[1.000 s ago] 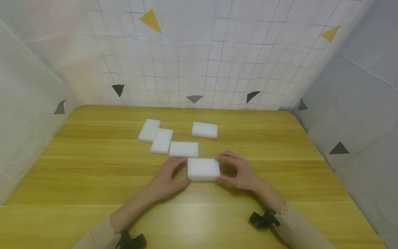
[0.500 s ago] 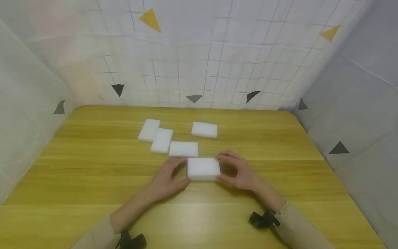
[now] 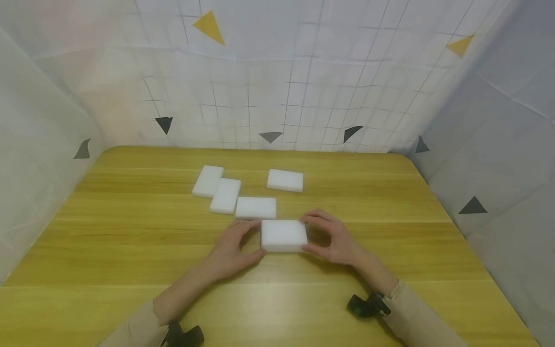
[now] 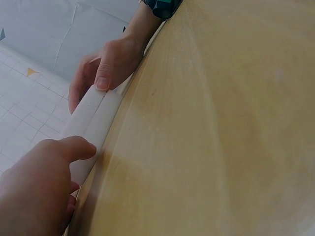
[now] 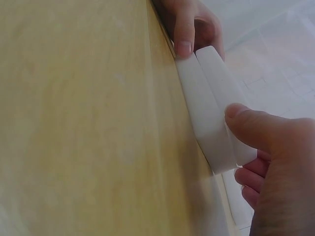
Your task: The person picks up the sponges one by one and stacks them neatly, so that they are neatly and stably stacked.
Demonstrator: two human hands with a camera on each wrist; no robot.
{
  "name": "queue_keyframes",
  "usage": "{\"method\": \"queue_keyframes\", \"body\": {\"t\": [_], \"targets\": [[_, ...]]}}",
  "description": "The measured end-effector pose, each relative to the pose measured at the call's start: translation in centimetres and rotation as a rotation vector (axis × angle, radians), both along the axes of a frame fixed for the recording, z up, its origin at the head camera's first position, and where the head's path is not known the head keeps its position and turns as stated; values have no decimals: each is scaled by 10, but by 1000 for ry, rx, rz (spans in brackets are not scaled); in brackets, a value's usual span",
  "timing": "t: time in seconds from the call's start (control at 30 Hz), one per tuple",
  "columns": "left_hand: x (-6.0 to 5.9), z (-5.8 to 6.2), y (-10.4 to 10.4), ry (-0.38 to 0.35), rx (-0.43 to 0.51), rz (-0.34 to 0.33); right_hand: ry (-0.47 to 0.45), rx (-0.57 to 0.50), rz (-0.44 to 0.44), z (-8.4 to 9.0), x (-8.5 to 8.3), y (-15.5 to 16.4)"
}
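Held item: stack of two white foam blocks [image 3: 284,235], one laid squarely on the other; the wrist views show two slabs with a seam between them [image 4: 93,129] [image 5: 209,110].
Appearance: plain white, matte, rectangular, rounded corners, flat top face, no markings.
Location: resting on the wooden table [image 3: 130,250], near its middle, just in front of the nearest loose block.
Left hand [image 3: 230,250]: fingers curled round the stack's left end, thumb on the near side edge, gripping it.
Right hand [image 3: 334,238]: fingers curled round the right end, thumb on the near edge, gripping it.
Loose blocks: four single white blocks lie flat behind the stack. One [image 3: 256,208] lies just behind it; two [image 3: 225,196] [image 3: 208,181] lie further left, side by side and touching; one [image 3: 284,180] lies apart at the rear.
Surroundings: white gridded backdrop [image 3: 282,96] with triangle marks encloses the table.
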State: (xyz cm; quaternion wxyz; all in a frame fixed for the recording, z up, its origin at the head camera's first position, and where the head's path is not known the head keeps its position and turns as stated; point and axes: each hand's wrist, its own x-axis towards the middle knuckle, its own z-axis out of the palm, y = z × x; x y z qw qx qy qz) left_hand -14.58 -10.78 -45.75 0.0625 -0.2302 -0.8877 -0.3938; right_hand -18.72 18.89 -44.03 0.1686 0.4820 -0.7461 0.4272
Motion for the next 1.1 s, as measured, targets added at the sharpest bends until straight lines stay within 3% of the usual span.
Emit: {"method": "queue_keyframes", "body": {"t": [0.13, 0.4, 0.8, 1.1], "targets": [[-1, -1, 0, -17, -5, 0, -6, 0, 5, -7, -4, 2], [0, 0, 0, -41, -5, -2, 5, -3, 24, 6, 2, -1], [0, 1, 0, -21, -6, -4, 8, 1, 37, 4, 1, -2], [0, 0, -1, -69, 68, -9, -10, 6, 33, -6, -4, 2]]}}
